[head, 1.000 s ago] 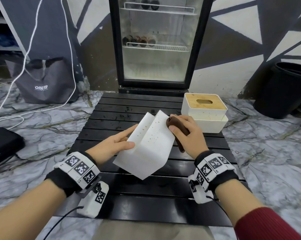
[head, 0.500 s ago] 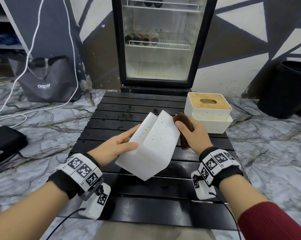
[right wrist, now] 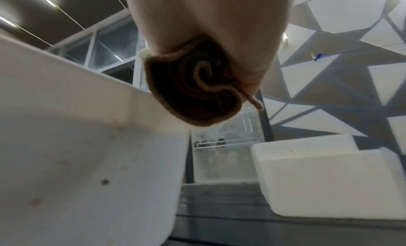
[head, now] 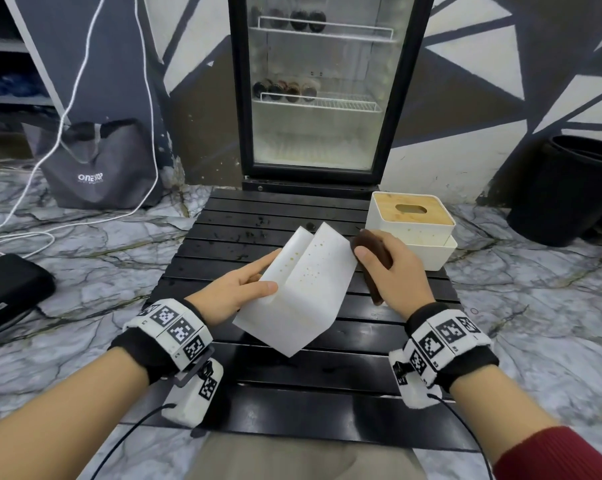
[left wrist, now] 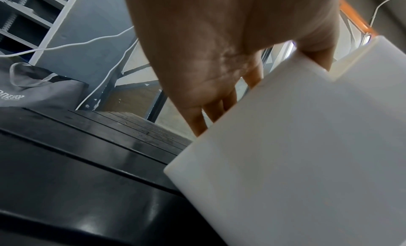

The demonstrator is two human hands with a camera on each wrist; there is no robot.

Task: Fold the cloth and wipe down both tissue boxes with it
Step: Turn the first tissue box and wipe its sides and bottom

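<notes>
Over the last second we note little change: the left hand (head: 237, 292) still grips the spotted white tissue box (head: 303, 289) tilted at frame centre, and the right hand (head: 393, 271) still clasps the rolled brown cloth (head: 370, 247) against its right edge — wiping continues. The second tissue box (head: 414, 230) waits on the tabletop (head: 292, 393), upper right. Only the right wrist view shows the cloth's coiled end (right wrist: 193, 93); the head view hides it.

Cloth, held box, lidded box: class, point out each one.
cloth (right wrist: 193, 93), right wrist view, rolled end.
held box (head: 303, 299), head view, spotted side.
lidded box (head: 414, 211), head view, wooden lid.
</notes>
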